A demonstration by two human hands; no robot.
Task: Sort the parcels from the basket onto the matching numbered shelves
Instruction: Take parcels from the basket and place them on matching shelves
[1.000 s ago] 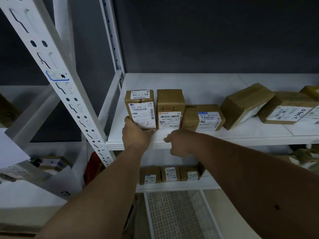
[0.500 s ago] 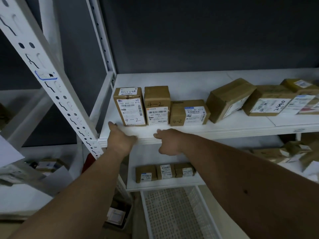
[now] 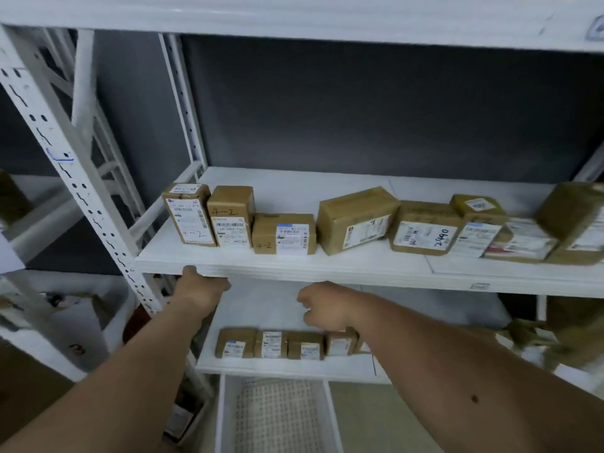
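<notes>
Head view: three brown parcels (image 3: 240,220) marked "4-2" stand side by side at left front of middle shelf (image 3: 327,266). More parcels (image 3: 425,227) lie in row to their right. Left hand (image 3: 202,287) below shelf's front edge, its tip touching edge, holds nothing; finger spread cannot be told. Right hand (image 3: 322,304) just under shelf, fingers loosely curled, empty. Small parcels (image 3: 284,344) line lower shelf. White perforated basket (image 3: 273,416) below.
</notes>
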